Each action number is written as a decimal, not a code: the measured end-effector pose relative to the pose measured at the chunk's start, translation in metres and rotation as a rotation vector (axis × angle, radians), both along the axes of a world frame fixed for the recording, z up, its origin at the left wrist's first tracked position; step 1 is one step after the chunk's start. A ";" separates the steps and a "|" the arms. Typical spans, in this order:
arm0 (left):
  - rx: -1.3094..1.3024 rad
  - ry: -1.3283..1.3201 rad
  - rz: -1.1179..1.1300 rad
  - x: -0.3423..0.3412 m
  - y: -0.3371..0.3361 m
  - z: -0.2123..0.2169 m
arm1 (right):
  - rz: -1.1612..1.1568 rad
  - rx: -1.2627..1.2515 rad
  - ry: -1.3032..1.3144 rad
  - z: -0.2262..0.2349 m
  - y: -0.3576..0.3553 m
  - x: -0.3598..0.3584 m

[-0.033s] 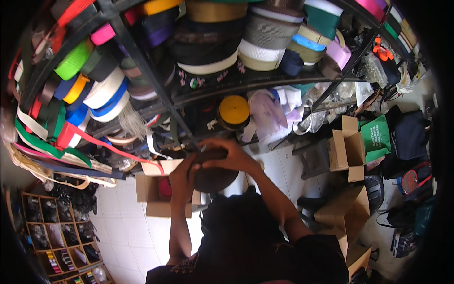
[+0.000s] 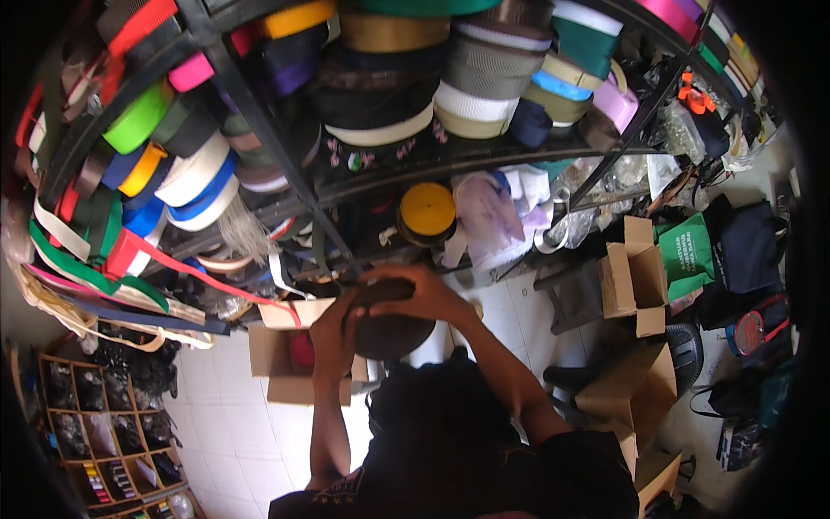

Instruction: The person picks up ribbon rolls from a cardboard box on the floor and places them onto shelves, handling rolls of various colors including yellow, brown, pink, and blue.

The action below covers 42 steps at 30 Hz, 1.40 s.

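Observation:
A dark brown round roll, apparently of strap webbing, is held up between my two hands in front of the shelf. My left hand is wrapped against its left side. Over its top and right side curves my right hand, thumb lying across the near face. Both hands are closed on the roll, though some fingertips are hidden behind it. Just beyond them, a yellow roll rests on a darker roll on the lower shelf.
A black metal rack carries stacked webbing rolls in many colours. An open carton with something red inside stands below left. To the right are a grey stool, another open carton and a green bag. A compartment shelf stands far left.
The roll has tilted slightly, and more of its broad round face shows between my hands. Both hands keep their hold; the whole view has shifted a little.

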<state>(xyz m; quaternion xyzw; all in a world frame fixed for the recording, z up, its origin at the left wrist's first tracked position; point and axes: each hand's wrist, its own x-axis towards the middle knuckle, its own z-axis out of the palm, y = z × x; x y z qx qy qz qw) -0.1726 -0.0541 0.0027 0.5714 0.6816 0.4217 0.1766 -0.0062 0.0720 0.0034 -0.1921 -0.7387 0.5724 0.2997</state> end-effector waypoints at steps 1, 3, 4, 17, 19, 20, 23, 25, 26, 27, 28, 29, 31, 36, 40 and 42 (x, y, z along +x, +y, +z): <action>-0.015 -0.013 -0.009 0.001 0.002 0.003 | 0.027 0.051 0.012 -0.002 0.002 0.002; -0.018 -0.027 -0.022 0.000 0.001 0.004 | 0.054 0.122 0.023 0.003 0.002 0.003; -0.001 -0.025 -0.027 -0.001 0.000 0.006 | 0.044 0.128 0.054 0.009 -0.002 0.001; 0.319 0.020 -0.026 -0.038 -0.004 0.049 | -0.241 0.430 0.373 0.069 -0.019 -0.021; 0.333 -0.137 0.078 -0.038 -0.007 0.044 | -0.313 0.421 0.402 0.072 -0.018 -0.026; 0.331 -0.141 0.080 -0.042 -0.008 0.040 | -0.311 0.420 0.398 0.075 -0.018 -0.028; 0.259 -0.325 0.176 -0.057 -0.018 0.006 | -0.528 0.183 0.440 0.075 -0.022 -0.041; 0.256 -0.392 0.250 -0.056 -0.017 -0.014 | -0.581 0.132 0.428 0.066 -0.028 -0.051; 0.296 -0.383 0.269 -0.055 -0.016 -0.015 | -0.647 0.097 0.424 0.061 -0.034 -0.061; 0.233 -0.401 0.310 -0.045 -0.014 -0.003 | -0.723 -0.018 0.445 0.058 -0.040 -0.065; 0.224 -0.432 0.323 -0.037 -0.009 0.002 | -0.793 -0.133 0.458 0.055 -0.046 -0.070; 0.214 -0.467 0.327 -0.028 -0.002 0.009 | -0.855 -0.221 0.570 0.045 -0.045 -0.075; 0.268 -0.485 0.290 -0.019 0.003 0.008 | -0.903 -0.384 0.718 0.034 -0.048 -0.082; 0.246 -0.502 0.283 -0.025 -0.005 0.027 | -0.521 -0.433 0.525 0.025 -0.035 -0.059; 0.012 -0.406 0.117 -0.038 -0.015 0.043 | -0.194 -0.215 0.312 0.034 -0.011 -0.037; 0.025 -0.338 0.039 -0.037 -0.015 0.040 | -0.113 -0.276 0.263 0.041 -0.009 -0.031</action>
